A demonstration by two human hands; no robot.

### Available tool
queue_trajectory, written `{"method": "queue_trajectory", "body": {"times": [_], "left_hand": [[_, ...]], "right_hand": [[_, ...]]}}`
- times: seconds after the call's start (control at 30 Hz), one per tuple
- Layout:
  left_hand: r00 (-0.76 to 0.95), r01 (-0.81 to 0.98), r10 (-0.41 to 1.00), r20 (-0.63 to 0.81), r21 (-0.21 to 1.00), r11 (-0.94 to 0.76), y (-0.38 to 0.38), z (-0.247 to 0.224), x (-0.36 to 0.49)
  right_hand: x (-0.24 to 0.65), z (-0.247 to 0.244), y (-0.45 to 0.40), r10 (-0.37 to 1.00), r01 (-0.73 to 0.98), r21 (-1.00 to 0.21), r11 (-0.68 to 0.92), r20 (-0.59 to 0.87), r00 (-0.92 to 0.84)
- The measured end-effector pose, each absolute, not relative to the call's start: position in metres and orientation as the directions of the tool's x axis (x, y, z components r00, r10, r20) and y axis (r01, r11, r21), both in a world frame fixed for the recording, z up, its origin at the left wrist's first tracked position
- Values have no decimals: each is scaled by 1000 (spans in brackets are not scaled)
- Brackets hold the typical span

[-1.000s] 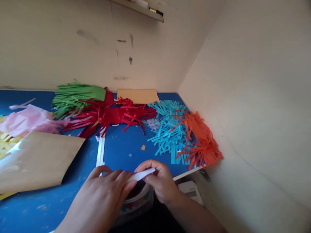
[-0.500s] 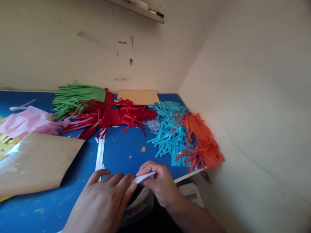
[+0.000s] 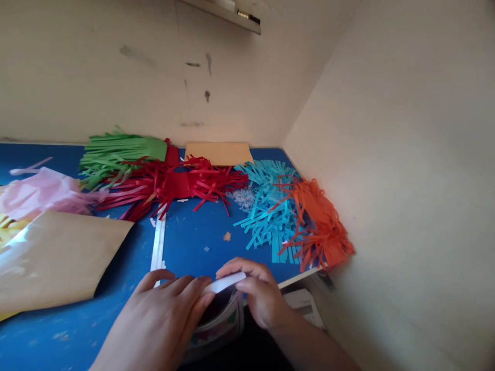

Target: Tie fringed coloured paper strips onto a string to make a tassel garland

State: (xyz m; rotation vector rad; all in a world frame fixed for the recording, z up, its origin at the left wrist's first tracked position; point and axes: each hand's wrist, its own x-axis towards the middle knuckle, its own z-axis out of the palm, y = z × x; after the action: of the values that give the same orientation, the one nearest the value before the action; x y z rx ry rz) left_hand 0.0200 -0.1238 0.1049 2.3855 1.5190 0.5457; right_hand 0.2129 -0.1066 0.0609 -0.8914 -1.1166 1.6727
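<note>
A narrow strip of white paper (image 3: 227, 282), seemingly folded, spans the gap between my two hands near the table's front edge. My left hand (image 3: 166, 309) pinches its left end between thumb and fingers. At the strip's right end, my right hand (image 3: 257, 291) grips it with the thumb below and the fingers behind. Beneath the hands, a container or bag with a colourful printed side (image 3: 220, 327) shows in part; my left hand covers some of it.
Fringed paper in green (image 3: 127, 149), red (image 3: 178, 184), light blue (image 3: 270, 206) and orange (image 3: 320, 221) lies along the back and right of the blue table (image 3: 189, 232). Pink tissue (image 3: 46, 193) and a large brown paper sheet (image 3: 65, 257) are at left. A tan card (image 3: 218, 153) rests against the wall.
My right thumb and fingers have shifted on the white paper strip, and its face now shows wider and flatter. My left hand stays nearly in place. The view has moved slightly.
</note>
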Motion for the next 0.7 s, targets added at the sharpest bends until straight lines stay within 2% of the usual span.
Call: {"method": "queue_trajectory", "body": {"times": [0.1, 0.27, 0.47, 0.7], "left_hand": [[453, 798, 876, 166, 362, -481, -124, 104, 18], [430, 806, 878, 209, 350, -477, -128, 95, 12], [370, 775, 900, 229, 459, -435, -135, 87, -7], [238, 709, 952, 190, 637, -304, -141, 101, -8]], "right_hand": [[217, 69, -108, 936, -206, -963, -175, -98, -339], [219, 81, -109, 944, 20, -998, -67, -70, -322], [222, 80, -109, 955, 37, -998, -58, -66, -290], [226, 80, -106, 936, 85, -996, -29, -57, -348]]}}
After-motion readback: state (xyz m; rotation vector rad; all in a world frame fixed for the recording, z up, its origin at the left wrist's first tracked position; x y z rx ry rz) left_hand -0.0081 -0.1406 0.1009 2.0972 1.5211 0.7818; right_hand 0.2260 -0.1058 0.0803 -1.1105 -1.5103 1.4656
